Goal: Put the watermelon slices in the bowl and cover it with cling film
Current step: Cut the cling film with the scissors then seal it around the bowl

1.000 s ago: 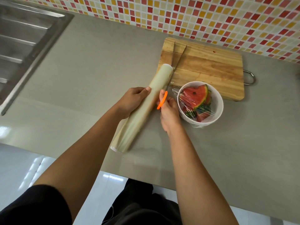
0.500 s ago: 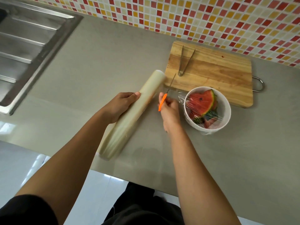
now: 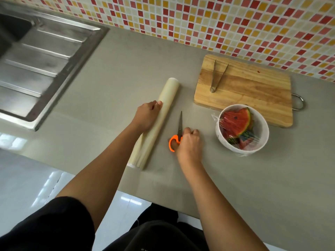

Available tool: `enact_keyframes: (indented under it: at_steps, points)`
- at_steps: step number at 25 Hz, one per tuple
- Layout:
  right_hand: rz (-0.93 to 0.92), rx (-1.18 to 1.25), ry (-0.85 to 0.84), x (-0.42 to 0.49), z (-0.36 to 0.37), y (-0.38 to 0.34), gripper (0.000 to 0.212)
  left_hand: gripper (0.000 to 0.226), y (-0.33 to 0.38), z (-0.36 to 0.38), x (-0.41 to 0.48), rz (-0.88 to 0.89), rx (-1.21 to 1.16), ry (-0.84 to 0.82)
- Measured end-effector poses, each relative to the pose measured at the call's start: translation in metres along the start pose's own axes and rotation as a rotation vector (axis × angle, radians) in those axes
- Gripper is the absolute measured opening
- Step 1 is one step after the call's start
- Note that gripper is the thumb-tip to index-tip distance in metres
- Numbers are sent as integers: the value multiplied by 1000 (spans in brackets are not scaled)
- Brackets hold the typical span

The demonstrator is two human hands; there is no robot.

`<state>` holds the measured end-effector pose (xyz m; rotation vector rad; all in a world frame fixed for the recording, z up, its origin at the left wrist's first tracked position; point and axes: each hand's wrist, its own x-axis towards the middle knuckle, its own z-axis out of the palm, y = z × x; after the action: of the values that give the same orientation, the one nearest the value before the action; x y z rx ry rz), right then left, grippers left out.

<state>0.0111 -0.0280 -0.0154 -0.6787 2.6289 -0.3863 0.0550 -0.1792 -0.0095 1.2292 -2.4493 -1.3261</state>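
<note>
Grey countertop [image 3: 108, 87] runs below a mosaic tile wall [image 3: 235, 24], with a steel sink [image 3: 36, 60] at the far left. The left hand [image 3: 146, 115] grips the cling film roll [image 3: 168, 93], fingers curled over its middle. Just beside it, the right hand [image 3: 188, 142] holds the orange-handled scissors [image 3: 180, 124], fingers curled in the handles, blades closed. Further right stands the white bowl [image 3: 220, 140] with the watermelon slices [image 3: 235, 122] inside and film [image 3: 253, 142] stretched over it, just in front of the cutting board [image 3: 253, 91] where tongs [image 3: 217, 77] lie.
</note>
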Motion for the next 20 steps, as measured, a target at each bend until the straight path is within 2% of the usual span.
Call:
enact_keyframes:
  at_steps: [4,7,10,14,17,19,20]
  points:
    - [30,174,-57,-2,5,6,43,40,-4,9,0,23,79,74]
    - [-16,221,-18,-7,3,7,47,31,-6,9,4,13,131,175]
    - [-100,301,200,-10,-16,14,45,36,-11,12,4,4,162,180]
    - [-212,603,610,2,-61,49,31,46,-12,12,5,-69,68,124]
    - [-80,709,887,16,-92,94,26,61,-13,10,5,-162,80,70]
    - [23,776,909,33,-108,124,34,63,-8,9,3,-194,101,133]
    - [113,817,856,45,-112,139,41,61,-3,9,1,-155,114,240]
